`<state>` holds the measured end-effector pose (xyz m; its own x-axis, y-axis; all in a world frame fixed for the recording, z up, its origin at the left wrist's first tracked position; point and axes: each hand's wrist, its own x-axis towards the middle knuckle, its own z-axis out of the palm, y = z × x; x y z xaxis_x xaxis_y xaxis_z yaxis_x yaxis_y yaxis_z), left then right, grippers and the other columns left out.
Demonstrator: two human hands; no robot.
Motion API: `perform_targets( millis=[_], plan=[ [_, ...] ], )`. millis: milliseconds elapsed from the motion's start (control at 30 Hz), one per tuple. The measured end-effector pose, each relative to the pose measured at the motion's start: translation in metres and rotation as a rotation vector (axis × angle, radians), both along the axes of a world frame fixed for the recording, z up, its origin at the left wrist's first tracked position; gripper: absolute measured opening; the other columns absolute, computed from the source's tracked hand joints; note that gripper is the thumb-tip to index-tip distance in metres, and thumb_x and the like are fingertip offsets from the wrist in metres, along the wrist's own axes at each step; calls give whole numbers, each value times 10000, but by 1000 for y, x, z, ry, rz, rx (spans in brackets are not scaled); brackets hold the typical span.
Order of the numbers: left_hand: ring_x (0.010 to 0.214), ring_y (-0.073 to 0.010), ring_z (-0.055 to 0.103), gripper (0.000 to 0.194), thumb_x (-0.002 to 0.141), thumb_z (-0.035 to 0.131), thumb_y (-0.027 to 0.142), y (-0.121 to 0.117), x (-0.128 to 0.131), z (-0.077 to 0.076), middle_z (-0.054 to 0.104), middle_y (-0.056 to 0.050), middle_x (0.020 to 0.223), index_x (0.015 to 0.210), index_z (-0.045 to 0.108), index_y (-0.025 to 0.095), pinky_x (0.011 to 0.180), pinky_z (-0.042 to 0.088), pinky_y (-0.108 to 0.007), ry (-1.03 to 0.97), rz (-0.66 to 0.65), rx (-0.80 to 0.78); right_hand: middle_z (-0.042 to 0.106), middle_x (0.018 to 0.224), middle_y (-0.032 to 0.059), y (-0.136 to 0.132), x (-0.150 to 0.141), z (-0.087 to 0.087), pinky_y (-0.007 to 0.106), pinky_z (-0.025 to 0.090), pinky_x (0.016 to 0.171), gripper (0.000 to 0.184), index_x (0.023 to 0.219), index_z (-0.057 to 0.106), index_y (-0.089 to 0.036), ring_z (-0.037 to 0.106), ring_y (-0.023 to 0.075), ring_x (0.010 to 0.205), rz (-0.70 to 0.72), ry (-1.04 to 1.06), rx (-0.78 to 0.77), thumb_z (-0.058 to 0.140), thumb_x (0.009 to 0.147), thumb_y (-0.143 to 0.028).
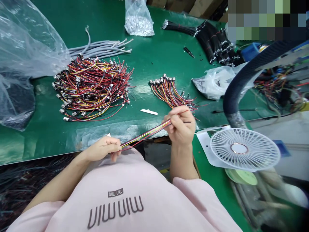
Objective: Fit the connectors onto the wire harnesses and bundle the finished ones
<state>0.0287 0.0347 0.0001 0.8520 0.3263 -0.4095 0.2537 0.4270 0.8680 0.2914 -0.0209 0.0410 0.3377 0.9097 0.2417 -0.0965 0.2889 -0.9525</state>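
Note:
Stretched between my two hands is a wire harness (147,132) of thin red, yellow, white and black wires. My left hand (106,148) pinches one end near the table's front edge; a small white piece pokes out above the fingers. At the other end, my right hand (181,125) grips the wires between thumb and fingers, and loose wire tips stick out past it. Just beyond the right hand lies a small bundle of harnesses (166,88) with metal connectors. A larger heap of similar harnesses (94,87) sits to the left. A white pen-like stick (149,112) lies between them.
Grey cables (103,48) and a clear plastic bag (29,42) are at the left. Another bag (139,24) stands at the back. Black cable bundles (212,42) lie far right. A white fan (245,149) and a thick black hose (241,80) occupy my right side.

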Motion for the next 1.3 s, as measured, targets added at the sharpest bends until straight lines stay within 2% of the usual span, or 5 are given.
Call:
perform_targets(
  millis=[267,467,733,900,1300],
  plan=[
    [449,-67,456,354,888,537,459,-1,-5,-3,568,22,562,810,632,127,456,352,-182,44,165,90,423,479,-90,3,43,-6,181,333,353,164,917,589,-246,345,69,351,-129,-221,-33,642,849,-386],
    [504,-67,399,412,893,551,427,0,-5,-2,507,41,623,1166,633,130,463,310,-174,115,166,163,656,1061,99,-16,44,-4,503,505,923,487,1250,553,-222,626,268,999,-612,-1078,-36,699,807,-364],
    [531,-76,409,415,841,619,364,-4,0,9,578,9,672,1170,665,115,493,360,-192,-16,123,199,707,967,84,-7,-50,2,566,387,1081,355,1263,545,-181,643,235,989,450,-1292,267,550,915,-250],
    [623,-102,567,445,834,652,344,-11,-11,9,702,-55,798,1212,638,111,598,486,-209,-46,350,162,695,804,59,-5,-51,-13,274,524,679,247,1184,556,-136,636,152,706,453,-1172,207,480,956,-193],
    [620,-109,627,365,803,706,354,-17,-14,-3,742,-62,768,1087,720,125,641,538,-218,-100,502,139,616,718,15,-11,-73,-8,217,418,535,114,825,566,-193,521,98,571,305,-1012,83,504,875,-110]
  ],
)
